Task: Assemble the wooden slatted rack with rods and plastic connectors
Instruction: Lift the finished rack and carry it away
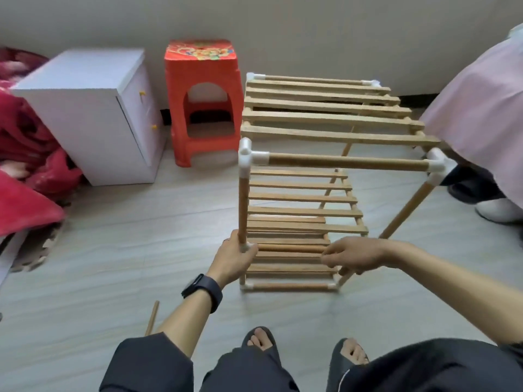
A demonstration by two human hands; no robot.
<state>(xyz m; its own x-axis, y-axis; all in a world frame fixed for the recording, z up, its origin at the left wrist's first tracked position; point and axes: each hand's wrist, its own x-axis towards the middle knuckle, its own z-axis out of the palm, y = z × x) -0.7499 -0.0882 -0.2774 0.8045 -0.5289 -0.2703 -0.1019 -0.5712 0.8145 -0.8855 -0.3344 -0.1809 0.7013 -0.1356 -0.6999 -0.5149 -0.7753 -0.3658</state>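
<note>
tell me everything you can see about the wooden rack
The wooden rack stands upright on the pale floor by the wall: light wooden rods joined by white plastic connectors, flat slats forming a top tier and lower ones. The left hand grips its front-left upright at a connector; the right hand reaches a horizontal rod beside it.

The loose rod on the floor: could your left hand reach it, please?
Probably, once freed: the left hand grips the rack's upright, yet only bare floor separates it from the loose rod.
</note>
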